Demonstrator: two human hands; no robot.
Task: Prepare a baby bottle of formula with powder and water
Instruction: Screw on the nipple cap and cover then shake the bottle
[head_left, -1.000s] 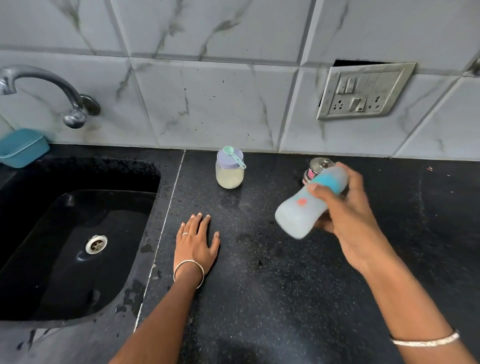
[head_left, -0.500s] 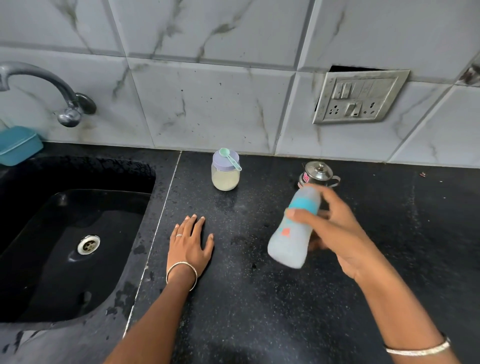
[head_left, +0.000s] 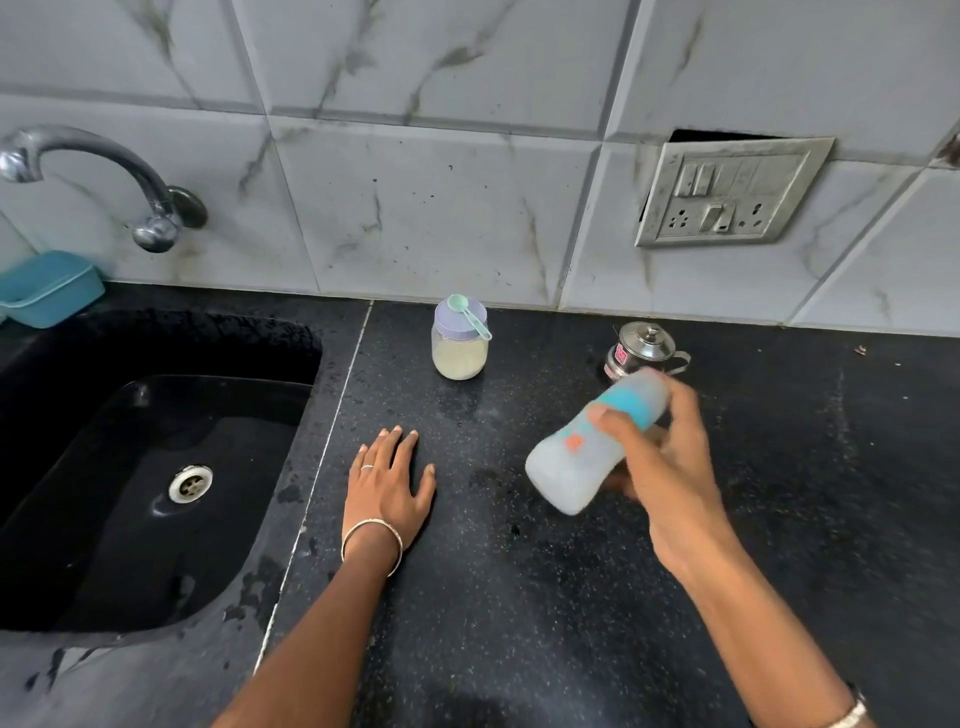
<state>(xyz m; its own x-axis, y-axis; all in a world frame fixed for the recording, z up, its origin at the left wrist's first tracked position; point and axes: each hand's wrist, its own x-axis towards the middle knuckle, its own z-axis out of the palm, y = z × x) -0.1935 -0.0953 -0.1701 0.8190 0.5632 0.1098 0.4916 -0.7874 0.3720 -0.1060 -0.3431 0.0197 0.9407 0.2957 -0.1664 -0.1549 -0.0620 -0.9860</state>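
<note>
Two hands: right hand (head_left: 670, 467) grips tilted bottle (head_left: 587, 452); left hand (head_left: 387, 486) lies flat, fingers spread.

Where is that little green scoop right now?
In the head view, the scoop lies across the purple lid of the powder jar, at the back of the counter, left of the small steel pot.

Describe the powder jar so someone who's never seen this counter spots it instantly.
Start at the black sink and go right onto the black counter, back by the tiled wall. A small clear jar stands there, left of the shiny steel pot. Only it has a lilac lid with a mint-green scoop lying on top and pale powder inside.
</note>
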